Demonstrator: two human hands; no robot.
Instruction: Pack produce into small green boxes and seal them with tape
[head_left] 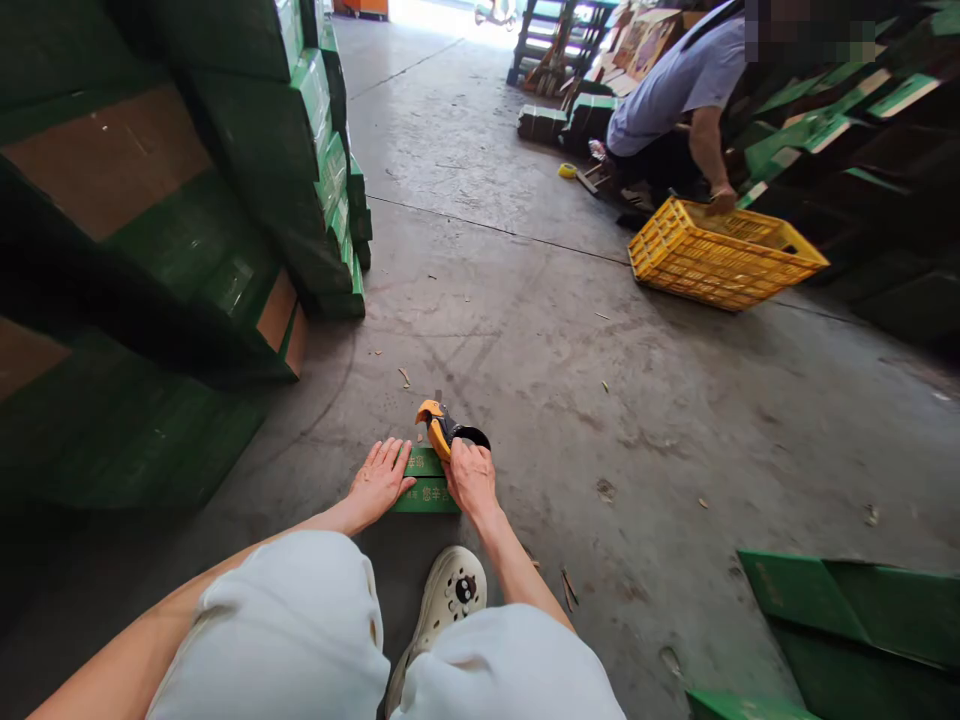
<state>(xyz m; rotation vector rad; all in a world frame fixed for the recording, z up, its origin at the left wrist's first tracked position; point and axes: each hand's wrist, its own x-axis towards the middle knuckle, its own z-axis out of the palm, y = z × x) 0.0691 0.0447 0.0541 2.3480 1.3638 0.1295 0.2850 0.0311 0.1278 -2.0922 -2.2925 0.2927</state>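
A small green box [425, 493] with printed characters sits on the floor in front of my feet, a seam running across its top. My left hand [381, 478] lies flat on the box's left side, fingers stretched forward. In my right hand [472, 474] is an orange and black tape dispenser [435, 424], gripped above the right part of the box. Its front end points away from me, past the box's far edge. Whether the dispenser touches the box I cannot tell. My right hand covers the box's right end.
Stacked green cartons [247, 150] rise on the left. Flattened green cardboard [847, 610] lies at the lower right. A co-worker [675, 90] crouches at the upper right, one hand on a yellow plastic crate [720, 260]. A yellow tape roll [567, 171] rests nearby on the concrete floor [540, 350].
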